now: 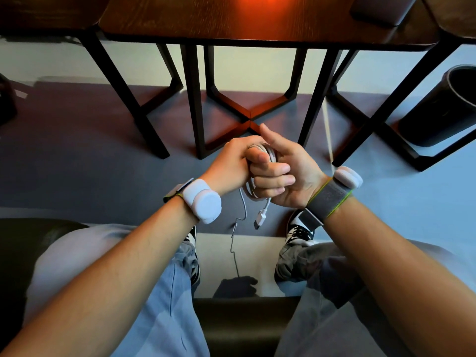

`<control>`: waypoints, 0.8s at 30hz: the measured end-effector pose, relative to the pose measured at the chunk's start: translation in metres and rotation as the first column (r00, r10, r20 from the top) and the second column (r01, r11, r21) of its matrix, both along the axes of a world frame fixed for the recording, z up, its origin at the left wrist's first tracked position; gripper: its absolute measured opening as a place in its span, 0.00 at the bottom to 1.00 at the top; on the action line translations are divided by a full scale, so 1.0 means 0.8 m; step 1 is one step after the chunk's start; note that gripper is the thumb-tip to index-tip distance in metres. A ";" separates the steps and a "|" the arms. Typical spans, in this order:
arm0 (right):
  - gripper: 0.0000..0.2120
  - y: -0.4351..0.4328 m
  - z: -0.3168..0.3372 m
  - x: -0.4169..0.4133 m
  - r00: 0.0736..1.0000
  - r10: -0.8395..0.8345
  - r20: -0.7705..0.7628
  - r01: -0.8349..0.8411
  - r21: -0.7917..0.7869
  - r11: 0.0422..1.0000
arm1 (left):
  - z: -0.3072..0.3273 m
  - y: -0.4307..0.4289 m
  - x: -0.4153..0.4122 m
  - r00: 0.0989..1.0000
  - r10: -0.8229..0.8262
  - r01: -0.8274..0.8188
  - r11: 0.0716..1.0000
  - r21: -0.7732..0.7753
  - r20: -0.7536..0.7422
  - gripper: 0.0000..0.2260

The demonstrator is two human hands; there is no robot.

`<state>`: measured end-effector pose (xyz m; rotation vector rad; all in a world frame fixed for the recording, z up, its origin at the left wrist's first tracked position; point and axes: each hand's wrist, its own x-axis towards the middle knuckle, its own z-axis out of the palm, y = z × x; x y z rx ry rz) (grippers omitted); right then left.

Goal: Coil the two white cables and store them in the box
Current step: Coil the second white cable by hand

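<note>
The white cable (pixel 268 152) is wound into a tight bundle of several loops, held in mid-air at the centre of my view, above the floor (pixel 77 140) and between my knees. Most of the bundle is hidden inside my grip. A few turns show at the top and again underneath. Its loose tail hangs toward 6 o'clock, kinked in places, and a short end with a USB plug (pixel 258 222) dangles beside it.

My forearms come up from 7 and 5 o'clock and meet at the bundle. My left hand (pixel 229 164) has its back turned up and clasps the coil from the 9 o'clock side, thumb pressed across the front. My right hand (pixel 296 176) shows its palm. Its fingers (pixel 273 180) are curled round the loops from 3 o'clock, and the thumb (pixel 269 135) stands straight toward 12 o'clock. Both hands are closed on the cable and touch each other.

The dark wooden worktop (pixel 231 19) lies at 12 o'clock, well apart from the coil. A pale strand (pixel 328 130) drops from its edge at 1 o'clock. I cannot tell what it is.
</note>
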<state>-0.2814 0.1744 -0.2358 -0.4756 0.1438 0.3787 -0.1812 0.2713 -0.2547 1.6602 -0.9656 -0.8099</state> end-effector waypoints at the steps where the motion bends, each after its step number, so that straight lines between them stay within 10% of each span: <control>1: 0.26 0.000 0.000 0.000 1.000 -0.011 0.006 0.011 0.006 1.000 | 0.000 0.000 -0.002 0.999 0.004 -0.004 1.000 -0.002 -0.047 0.10; 9: 0.25 -0.004 0.003 0.001 0.990 -0.142 0.021 0.142 -0.012 0.990 | 0.001 -0.006 -0.017 0.777 0.073 -0.066 0.997 0.035 -0.626 0.20; 16: 0.24 -0.012 0.007 0.001 0.953 -0.302 0.022 0.303 -0.037 0.952 | -0.006 -0.005 -0.032 0.660 0.104 -0.009 0.991 0.131 -0.744 0.12; 24: 0.22 -0.032 0.006 0.004 0.808 -0.589 -0.003 0.588 0.045 0.807 | -0.015 0.005 -0.052 0.258 -0.023 0.219 0.975 0.035 -0.966 0.38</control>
